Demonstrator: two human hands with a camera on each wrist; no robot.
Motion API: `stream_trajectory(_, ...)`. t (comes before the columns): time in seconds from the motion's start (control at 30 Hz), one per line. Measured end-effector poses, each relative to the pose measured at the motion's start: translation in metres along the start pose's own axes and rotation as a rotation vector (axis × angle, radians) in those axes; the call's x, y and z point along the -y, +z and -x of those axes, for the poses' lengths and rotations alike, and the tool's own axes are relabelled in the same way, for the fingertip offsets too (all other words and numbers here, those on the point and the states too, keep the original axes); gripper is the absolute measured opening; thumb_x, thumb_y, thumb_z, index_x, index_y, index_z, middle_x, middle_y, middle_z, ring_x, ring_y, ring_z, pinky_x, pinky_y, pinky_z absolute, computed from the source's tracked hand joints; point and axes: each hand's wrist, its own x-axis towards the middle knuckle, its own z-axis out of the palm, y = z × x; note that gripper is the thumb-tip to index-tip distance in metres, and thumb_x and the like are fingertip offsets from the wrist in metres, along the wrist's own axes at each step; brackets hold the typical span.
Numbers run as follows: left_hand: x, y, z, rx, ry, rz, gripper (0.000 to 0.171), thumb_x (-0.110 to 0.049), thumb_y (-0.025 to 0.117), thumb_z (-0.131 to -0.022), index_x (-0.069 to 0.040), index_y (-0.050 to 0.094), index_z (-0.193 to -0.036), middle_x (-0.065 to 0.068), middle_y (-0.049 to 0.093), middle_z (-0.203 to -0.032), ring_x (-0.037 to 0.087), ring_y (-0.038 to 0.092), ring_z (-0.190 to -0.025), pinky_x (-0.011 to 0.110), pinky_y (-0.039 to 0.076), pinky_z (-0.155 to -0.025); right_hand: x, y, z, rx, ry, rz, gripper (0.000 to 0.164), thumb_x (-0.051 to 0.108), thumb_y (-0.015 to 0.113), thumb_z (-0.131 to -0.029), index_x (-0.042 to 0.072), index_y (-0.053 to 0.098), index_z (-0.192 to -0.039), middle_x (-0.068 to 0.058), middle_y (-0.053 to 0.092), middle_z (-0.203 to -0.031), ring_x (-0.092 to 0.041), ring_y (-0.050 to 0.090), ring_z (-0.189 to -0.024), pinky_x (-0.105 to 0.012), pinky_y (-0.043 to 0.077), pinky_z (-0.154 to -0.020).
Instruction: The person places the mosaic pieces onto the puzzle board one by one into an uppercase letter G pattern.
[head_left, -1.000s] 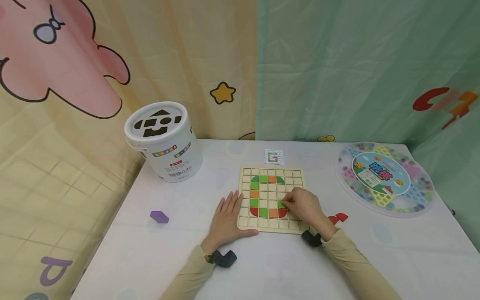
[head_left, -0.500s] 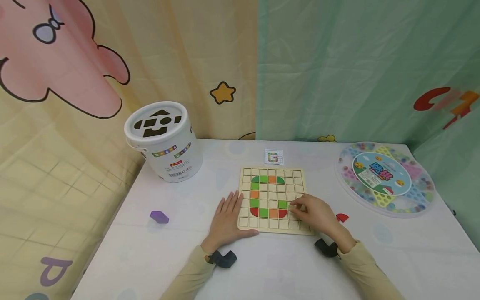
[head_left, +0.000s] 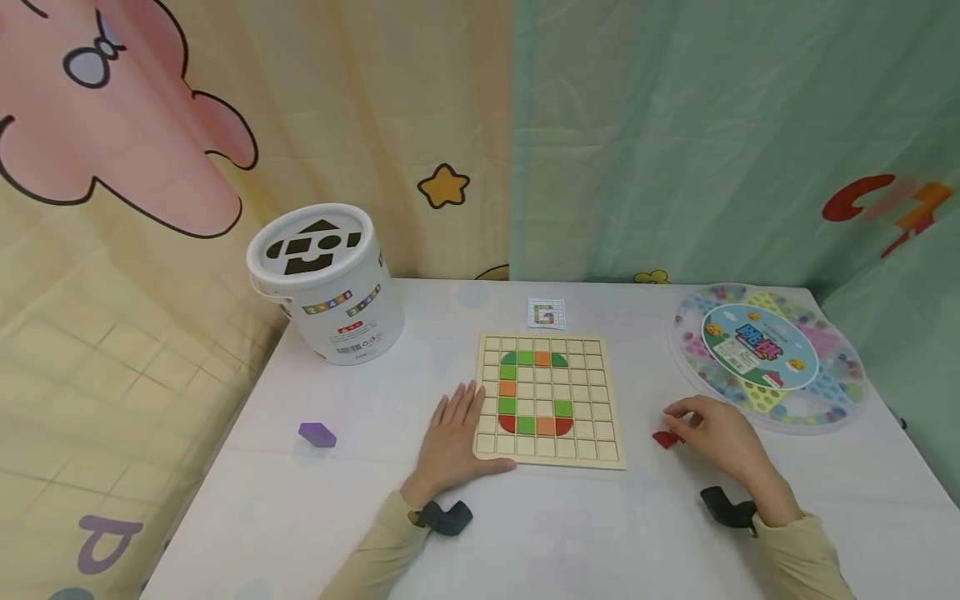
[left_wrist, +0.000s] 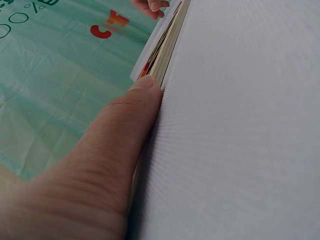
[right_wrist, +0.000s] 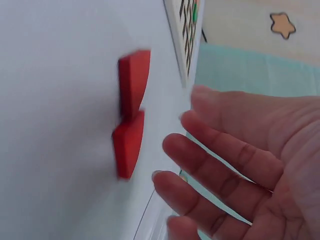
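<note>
A square wooden grid board (head_left: 597, 417) lies on the table, with green, orange and red tiles set in a C-like outline. One green square tile (head_left: 563, 408) sits above the red corner piece at the lower right. My left hand (head_left: 450, 437) lies flat with straight fingers against the board's left side. In the left wrist view, its thumb (left_wrist: 112, 140) touches the board's edge. My right hand (head_left: 716, 437) hovers beside two red quarter-round tiles, its fingers loosely bent around nothing. The right wrist view shows one red tile (right_wrist: 134, 82) touching the other red tile (right_wrist: 129, 145).
Behind the board lies a small pattern card (head_left: 546, 314) showing a coloured G. A white lidded bucket (head_left: 352, 321) stands at the back left. A purple block (head_left: 318, 434) is on the left. A round clear game box (head_left: 832, 392) lies at the back right.
My right hand has let go of the green square tile on the board and moved right to the red quarter-round tiles. My left hand has stayed in place.
</note>
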Motion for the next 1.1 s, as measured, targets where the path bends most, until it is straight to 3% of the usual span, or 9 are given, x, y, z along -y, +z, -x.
stream_trajectory(0.13, 0.0, 0.0, 0.0, 0.008, -0.003, 0.005, 0.115, -0.078, 0.055, -0.071, -0.006, 0.016, -0.152, 0.009, 0.014, -0.157, 0.022, 0.005, -0.143, 0.041, 0.003, -0.114, -0.016, -0.006, 0.007, 0.039, 0.018, -0.008, 0.022, 0.022, 0.074, -0.083, 0.005, 0.072, -0.097, -0.002, 0.064, -0.087, -0.017, 0.053, -0.073, -0.03, 0.043, -0.057)
stream_trajectory(0.27, 0.0, 0.0, 0.0, 0.011, -0.005, 0.003, 0.115, -0.078, 0.056, -0.071, -0.006, 0.016, -0.152, 0.009, 0.013, -0.157, 0.022, 0.005, -0.143, 0.041, 0.003, -0.114, -0.027, -0.005, 0.012, 0.048, -0.016, -0.012, 0.025, 0.019, 0.079, -0.077, 0.005, 0.073, -0.097, 0.0, 0.061, -0.083, -0.015, 0.049, -0.071, -0.028, 0.041, -0.056)
stream_trajectory(0.5, 0.0, 0.0, 0.0, 0.012, -0.006, 0.005, 0.115, -0.078, 0.056, -0.072, -0.006, 0.016, -0.152, 0.009, 0.013, -0.157, 0.022, 0.004, -0.144, 0.04, 0.003, -0.114, -0.034, 0.0, 0.015, -0.004, -0.051, -0.022, 0.023, 0.013, 0.079, -0.076, 0.005, 0.073, -0.097, 0.003, 0.059, -0.079, -0.01, 0.048, -0.066, -0.026, 0.04, -0.054)
stream_trajectory(0.73, 0.0, 0.0, 0.0, 0.006, -0.007, 0.002, 0.115, -0.077, 0.056, -0.071, -0.006, 0.016, -0.152, 0.009, 0.013, -0.157, 0.022, 0.004, -0.144, 0.041, 0.003, -0.114, -0.032, 0.001, 0.013, 0.007, -0.006, -0.027, 0.022, 0.011, 0.078, -0.076, 0.004, 0.071, -0.095, 0.001, 0.056, -0.076, -0.015, 0.047, -0.067, -0.027, 0.039, -0.054)
stream_trajectory(1.1, 0.0, 0.0, -0.001, 0.004, -0.003, 0.009, 0.115, -0.078, 0.056, -0.071, -0.006, 0.016, -0.152, 0.009, 0.014, -0.157, 0.023, 0.005, -0.143, 0.041, 0.003, -0.114, -0.033, 0.0, 0.016, 0.015, 0.089, -0.078, 0.027, 0.021, 0.081, -0.076, 0.006, 0.062, -0.088, -0.001, 0.059, -0.078, -0.018, 0.048, -0.069, -0.026, 0.04, -0.055)
